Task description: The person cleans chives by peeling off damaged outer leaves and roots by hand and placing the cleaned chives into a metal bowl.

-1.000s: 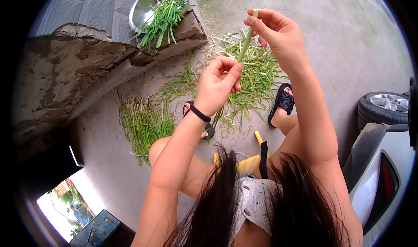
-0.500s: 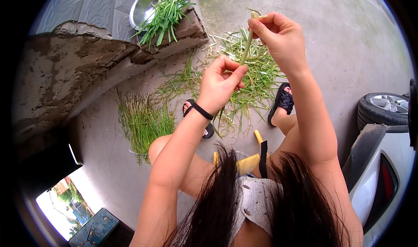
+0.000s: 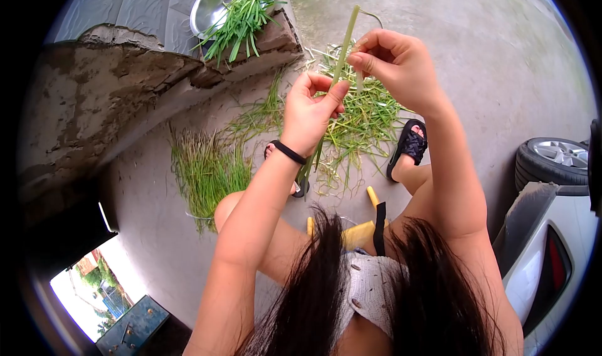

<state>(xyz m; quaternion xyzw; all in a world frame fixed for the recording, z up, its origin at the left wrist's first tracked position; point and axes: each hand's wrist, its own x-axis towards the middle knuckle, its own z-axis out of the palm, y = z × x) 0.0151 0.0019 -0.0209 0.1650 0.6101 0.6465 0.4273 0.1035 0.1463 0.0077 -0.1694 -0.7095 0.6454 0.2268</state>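
My left hand [image 3: 311,110] pinches a pale green stalk [image 3: 346,45], which points upward, with darker leaves hanging below the fist. To the right of its upper part, my right hand [image 3: 395,64] has thumb and forefinger pressed together on a thin peeled strip [image 3: 359,80]; a fine curved strand rises above those fingers. Beneath both hands lies a loose heap of green and whitish stalks [image 3: 367,114] on the ground.
A metal basin [image 3: 204,10] with cut green leaves [image 3: 241,20] rests on a brick ledge [image 3: 276,39] at the upper left. An upright-looking grass-like bundle [image 3: 210,174] lies left of my knee. A yellow stool [image 3: 359,235] is beneath me; a tire [image 3: 555,158] lies at right.
My right hand has moved down and slightly left along the stalk, with a strip now hanging from its fingers. The stalk's top stands free above it. My left hand has risen slightly.
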